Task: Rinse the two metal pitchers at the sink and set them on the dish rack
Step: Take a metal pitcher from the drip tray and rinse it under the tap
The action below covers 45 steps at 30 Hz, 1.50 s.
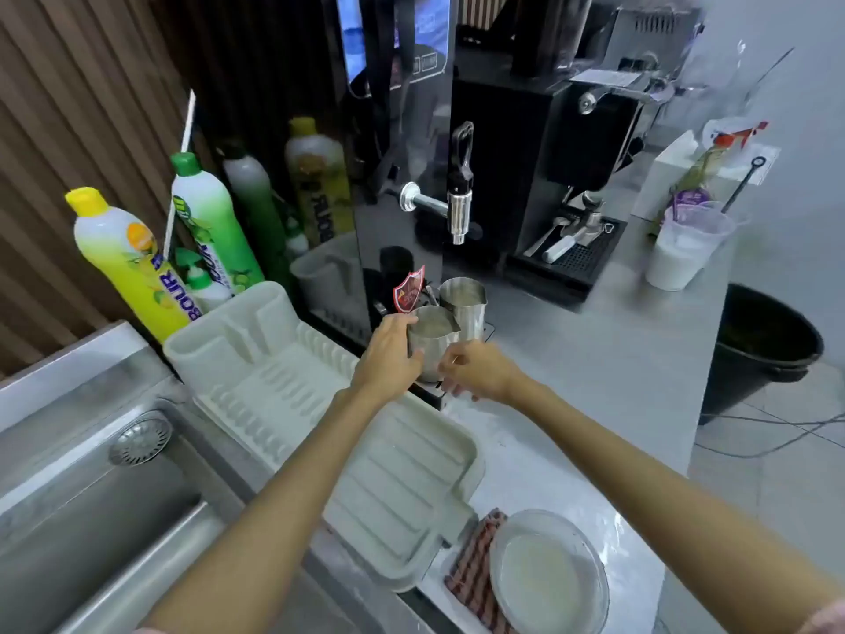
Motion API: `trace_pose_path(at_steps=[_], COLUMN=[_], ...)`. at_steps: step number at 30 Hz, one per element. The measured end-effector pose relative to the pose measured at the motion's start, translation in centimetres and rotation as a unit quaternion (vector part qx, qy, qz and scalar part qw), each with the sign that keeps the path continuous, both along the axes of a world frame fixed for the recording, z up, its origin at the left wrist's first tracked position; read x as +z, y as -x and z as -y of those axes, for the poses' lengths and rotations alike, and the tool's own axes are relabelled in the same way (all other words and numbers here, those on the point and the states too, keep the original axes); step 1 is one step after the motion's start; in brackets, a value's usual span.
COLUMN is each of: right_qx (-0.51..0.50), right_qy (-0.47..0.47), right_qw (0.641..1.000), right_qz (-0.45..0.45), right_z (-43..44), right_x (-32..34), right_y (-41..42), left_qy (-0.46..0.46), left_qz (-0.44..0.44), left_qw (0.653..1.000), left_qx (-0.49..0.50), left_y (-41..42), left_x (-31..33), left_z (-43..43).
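Note:
Two metal pitchers stand side by side under the black machine's tap, just past the dish rack. The near pitcher [430, 334] has milky residue inside, and my left hand [386, 354] wraps around its left side. My right hand [475, 375] sits at its right base with fingers curled, touching or nearly touching it. The far pitcher [464, 302] stands untouched behind and to the right. The white plastic dish rack [292, 382] lies empty between the pitchers and the steel sink [91, 487] at the lower left.
Several dish-soap bottles [123, 263] stand behind the rack. A black dispenser [402, 153] and an espresso machine [567, 176] rise behind the pitchers. A glass plate [548, 574] on a striped cloth lies near the front, a milky plastic cup [681, 249] at right, and a black bucket [768, 345] on the floor.

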State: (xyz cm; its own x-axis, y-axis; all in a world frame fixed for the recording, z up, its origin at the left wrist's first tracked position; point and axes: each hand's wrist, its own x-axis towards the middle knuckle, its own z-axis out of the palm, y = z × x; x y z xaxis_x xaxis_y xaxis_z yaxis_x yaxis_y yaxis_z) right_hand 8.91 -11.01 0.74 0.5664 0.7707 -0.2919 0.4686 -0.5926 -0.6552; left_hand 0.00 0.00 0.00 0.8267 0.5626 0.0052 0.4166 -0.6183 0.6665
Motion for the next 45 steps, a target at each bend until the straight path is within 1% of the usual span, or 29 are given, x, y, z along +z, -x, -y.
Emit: trace_pose_path(at_steps=[3, 5, 7, 9, 10, 11, 12, 14, 15, 17, 18, 19, 21, 23, 25, 27, 29, 32, 34, 36, 38, 41, 42, 43, 45], right_qx=[-0.010, -0.016, -0.021, -0.018, -0.013, -0.007, -0.001, -0.011, -0.034, -0.112, -0.148, -0.174, -0.195, -0.174, -0.122, -0.071, -0.017, 0.045, 0.092, 0.146, 0.182, 0.166, 0.158, 0.159, 0.165], right_qy=[-0.007, -0.008, -0.015, -0.026, -0.029, -0.028, -0.028, -0.046, -0.061, -0.090, -0.109, -0.131, -0.160, -0.152, -0.140, -0.124, -0.099, -0.089, -0.087, -0.086, -0.083, -0.083, -0.087, -0.093, -0.093], right_qw=[0.998, 0.992, 0.982, 0.970, 0.965, 0.960, 0.955, 0.942, 0.937, 0.926, 0.917, 0.907, 0.902, 0.913, 0.924, 0.935, 0.945, 0.940, 0.940, 0.938, 0.930, 0.924, 0.920, 0.915, 0.905], right_qz=[-0.065, -0.126, -0.187, -0.241, -0.262, -0.278, -0.295, -0.333, -0.342, -0.350, -0.355, -0.361, -0.351, -0.337, -0.335, -0.325, -0.312, -0.325, -0.318, -0.301, -0.307, -0.334, -0.348, -0.360, -0.381], right_z=[-0.3, -0.4, -0.4, -0.3, -0.2, -0.2, -0.3, -0.6, -0.8, -1.5, -1.8, -1.9, -1.9, -1.3, -0.5, -0.2, -0.7, -2.6, -4.5, -6.8, -9.2, -12.5, -13.3, -14.1, -15.3], right_x=[-0.7, -1.2, -1.5, -1.7, -1.8, -1.9, -2.1, -2.5, -2.6, -3.2, -3.5, -3.8, -4.2, -3.8, -2.3, -0.3, 1.6, 3.4, 3.8, 3.8, 3.5, 2.8, 2.6, 2.2, 1.7], right_y=[-0.6, -0.8, -0.9, -0.9, -0.8, -0.6, -0.5, 0.0, 0.3, 0.5, 0.7, 0.8, 0.7, 0.6, 0.9, 1.8, 3.0, 5.8, 8.3, 11.5, 15.1, 20.5, 22.2, 23.8, 26.8], left_qy=[-0.018, -0.014, -0.048, -0.100, -0.105, -0.086, -0.047, 0.072, 0.138, 0.266, 0.310, 0.337, 0.349, 0.354, 0.358, 0.352, 0.359, 0.311, 0.278, 0.263, 0.270, 0.312, 0.312, 0.308, 0.284], left_qz=[-0.078, -0.118, -0.125, -0.114, -0.110, -0.104, -0.092, -0.056, -0.041, -0.015, -0.003, 0.006, 0.015, 0.025, 0.051, 0.089, 0.132, 0.173, 0.202, 0.227, 0.244, 0.289, 0.295, 0.307, 0.325], left_qw=[0.997, 0.992, 0.990, 0.988, 0.988, 0.989, 0.992, 0.991, 0.984, 0.959, 0.945, 0.935, 0.927, 0.925, 0.926, 0.927, 0.919, 0.922, 0.915, 0.899, 0.877, 0.837, 0.826, 0.809, 0.757], left_qx=[-0.021, -0.037, -0.033, 0.011, 0.036, 0.056, 0.072, 0.096, 0.102, 0.100, 0.105, 0.114, 0.133, 0.133, 0.111, 0.096, 0.098, 0.152, 0.211, 0.266, 0.314, 0.344, 0.364, 0.396, 0.491], left_y=[-1.8, -2.4, -2.4, -2.0, -1.8, -1.5, -1.0, 0.0, 0.5, 1.2, 1.4, 1.5, 2.0, 2.5, 3.4, 4.8, 6.9, 10.9, 14.2, 17.8, 22.0, 29.1, 31.4, 33.5, 37.2], left_x=[-0.7, -1.1, -1.3, -1.2, -1.1, -1.1, -1.0, -1.1, -1.3, -1.5, -1.6, -1.5, -1.1, -0.7, -0.1, 0.5, 1.0, 1.3, 1.5, 1.7, 1.6, 1.0, 0.7, 0.2, -0.8], left_z=[-1.3, -1.7, -1.5, -1.3, -1.3, -1.0, -0.6, 0.3, 0.7, 1.4, 1.6, 1.7, 1.7, 1.3, 0.8, 0.4, -0.1, -0.8, -1.5, -2.2, -2.9, -4.2, -4.7, -5.2, -6.1])
